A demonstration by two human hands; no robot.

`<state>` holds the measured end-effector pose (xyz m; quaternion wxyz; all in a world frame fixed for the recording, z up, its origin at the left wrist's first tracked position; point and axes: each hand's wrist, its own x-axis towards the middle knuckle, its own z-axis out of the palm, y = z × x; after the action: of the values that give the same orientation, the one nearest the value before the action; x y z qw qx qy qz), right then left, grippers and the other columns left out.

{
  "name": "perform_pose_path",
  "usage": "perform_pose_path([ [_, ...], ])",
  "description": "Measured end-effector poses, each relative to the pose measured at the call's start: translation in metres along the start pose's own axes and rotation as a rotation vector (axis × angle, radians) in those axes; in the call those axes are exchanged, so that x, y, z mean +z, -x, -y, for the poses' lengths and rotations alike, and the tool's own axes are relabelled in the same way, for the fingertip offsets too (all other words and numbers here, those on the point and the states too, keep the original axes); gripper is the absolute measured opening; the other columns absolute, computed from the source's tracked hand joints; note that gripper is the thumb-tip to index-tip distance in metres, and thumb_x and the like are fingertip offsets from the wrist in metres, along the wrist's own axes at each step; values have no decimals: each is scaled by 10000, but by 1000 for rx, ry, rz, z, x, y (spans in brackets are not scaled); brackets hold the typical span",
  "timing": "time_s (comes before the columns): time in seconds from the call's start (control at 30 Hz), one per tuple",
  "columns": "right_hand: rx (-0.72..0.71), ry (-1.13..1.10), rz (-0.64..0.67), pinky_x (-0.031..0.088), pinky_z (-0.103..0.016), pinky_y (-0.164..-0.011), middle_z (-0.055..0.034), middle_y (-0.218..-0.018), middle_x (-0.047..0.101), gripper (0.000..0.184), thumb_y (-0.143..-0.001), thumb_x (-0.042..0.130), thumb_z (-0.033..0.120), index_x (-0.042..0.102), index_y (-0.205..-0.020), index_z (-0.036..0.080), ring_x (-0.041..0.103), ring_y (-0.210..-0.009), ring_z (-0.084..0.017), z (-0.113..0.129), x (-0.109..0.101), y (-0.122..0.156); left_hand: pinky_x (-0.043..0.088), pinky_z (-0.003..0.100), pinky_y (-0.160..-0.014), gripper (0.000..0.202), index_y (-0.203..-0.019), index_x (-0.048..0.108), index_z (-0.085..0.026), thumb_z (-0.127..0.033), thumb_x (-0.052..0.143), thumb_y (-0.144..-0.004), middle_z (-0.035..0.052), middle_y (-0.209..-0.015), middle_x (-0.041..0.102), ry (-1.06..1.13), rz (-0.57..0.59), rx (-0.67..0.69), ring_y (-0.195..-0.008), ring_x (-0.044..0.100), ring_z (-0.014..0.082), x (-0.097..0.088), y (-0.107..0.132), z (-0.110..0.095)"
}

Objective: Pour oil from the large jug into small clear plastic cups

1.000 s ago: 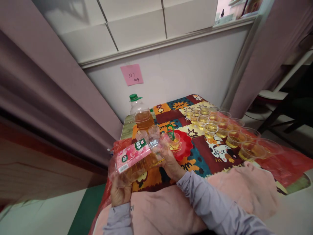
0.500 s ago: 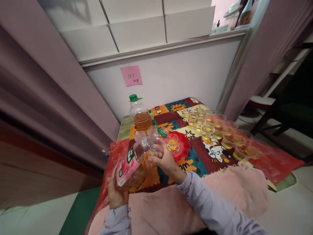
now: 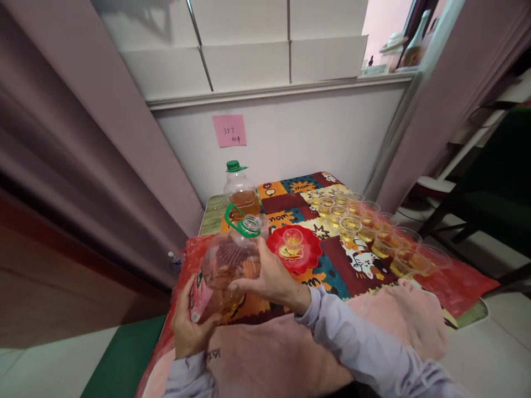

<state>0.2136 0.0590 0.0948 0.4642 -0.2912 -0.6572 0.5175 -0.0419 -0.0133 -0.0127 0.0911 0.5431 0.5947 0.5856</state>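
Both hands hold a large clear plastic bottle (image 3: 226,257) with a pink label, a green neck ring with a handle loop, and an uncapped mouth. My left hand (image 3: 193,320) wraps round its lower left side. Farther up, my right hand (image 3: 271,279) grips the bottle's right side. The bottle tilts slightly to the right, with some amber liquid low inside. Just right of it, a small clear cup (image 3: 293,241) with yellowish liquid stands on a red scalloped plate (image 3: 309,260).
Behind stands a second bottle (image 3: 243,196) with a green cap and amber liquid. Rows of clear cups (image 3: 350,228) with yellow liquid fill the table's right side. A patterned cloth (image 3: 286,202) covers the table; a pink cloth (image 3: 282,354) lies along its near edge.
The bottle has swung from a strong rightward tilt to more upright, its mouth rising away from the cup on the plate. My hands still hold it. The view has shifted slightly.
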Motion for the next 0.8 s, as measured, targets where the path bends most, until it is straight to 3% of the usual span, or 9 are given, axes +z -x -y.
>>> perform_pose_path([
  [0.13,-23,45,92,477,-627,-1194,-154,-1540,610,1137,-712,961,576,381,-1648,295,611,-1405,-387,0,-16,2,403,602,-1240,1105,-1429,655,-220,-812,898,-528,167,-1448,678,-1,-34,6,-1377,601,481,2,1,2],
  [0.23,13,125,16,571,-580,-1076,-171,-1510,636,1037,-786,897,603,416,-1645,276,688,-1297,-370,-3,-47,3,411,582,-1236,1069,-1407,665,-214,-807,892,-548,173,-1433,682,16,-56,8,-1372,605,472,3,1,1],
  [0.4,-49,666,-170,561,-540,-1082,-168,-1352,750,638,-899,796,538,651,-1433,220,722,-1252,-354,-14,-125,-8,395,581,-1245,1069,-1400,667,-209,-799,901,-540,183,-1442,675,21,-59,-3,-1382,593,476,3,2,4],
  [0.5,-10,1003,-96,547,-514,-1098,-187,-1382,734,618,-888,815,488,666,-1406,185,714,-1270,-360,-23,-154,-17,397,574,-1245,1074,-1403,665,-214,-801,901,-536,177,-1442,676,22,-62,-6,-1381,595,470,3,3,8],
  [0.63,102,1237,107,530,-460,-1095,-217,-1456,681,753,-897,813,534,580,-1501,150,682,-1323,-359,-30,-153,-24,399,572,-1242,1086,-1437,644,-202,-815,878,-571,188,-1456,667,2,-47,25,-1384,597,468,3,3,12],
  [0.8,177,1306,143,519,-454,-1049,-250,-1368,727,811,-851,865,497,564,-1503,122,716,-1262,-390,-32,-134,-32,391,576,-1246,1088,-1470,623,-211,-825,856,-602,184,-1480,655,-7,-39,40,-1398,586,466,1,4,18],
])
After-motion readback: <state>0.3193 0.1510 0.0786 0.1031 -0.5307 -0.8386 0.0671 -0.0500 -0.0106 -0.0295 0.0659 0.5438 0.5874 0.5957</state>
